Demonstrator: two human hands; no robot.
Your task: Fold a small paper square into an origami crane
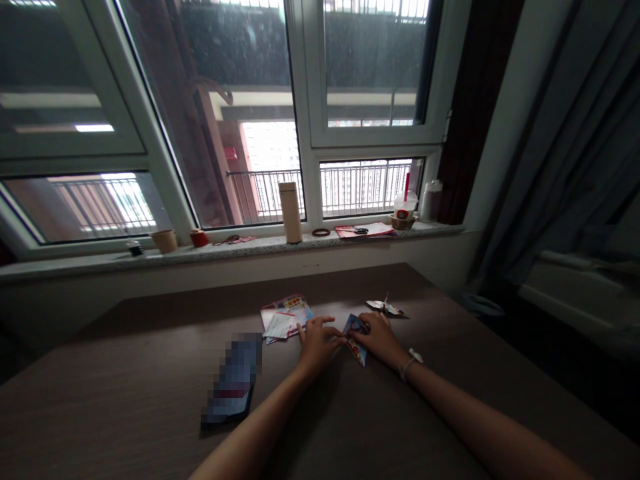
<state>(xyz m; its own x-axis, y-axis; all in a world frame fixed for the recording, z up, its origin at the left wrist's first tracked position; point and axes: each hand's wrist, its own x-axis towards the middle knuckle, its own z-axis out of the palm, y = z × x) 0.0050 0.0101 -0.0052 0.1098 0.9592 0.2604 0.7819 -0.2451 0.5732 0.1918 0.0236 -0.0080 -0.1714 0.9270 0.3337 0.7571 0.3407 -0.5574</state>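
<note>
- The folded paper [356, 350] lies between the two hands, just above or on the brown table [150, 373]; which of the two cannot be told
- It is small and creased into a narrow, pointed shape, one sharp tip aimed down toward the wearer
- Its upper part shows dark blue print, its lower part a mix of blue, white and orange-red; fingers cover some of its right side
- The right hand [380, 340], a pale band [412, 360] on its wrist, has the paper's right side gripped between curled fingers
- The left hand [320, 343] meets the paper's left edge with its fingertips, other fingers spread; whether it pinches the sheet or only touches it cannot be told
- Just beyond the right hand rests an origami crane [387, 308], whitish with coloured print, its wings spread
- Just beyond and left of the left hand is a stack of printed papers [286, 317], overlapping loosely
- Left of the left forearm, nearer the wearer, lies a dark flat object [233, 380], its surface pixelated
</note>
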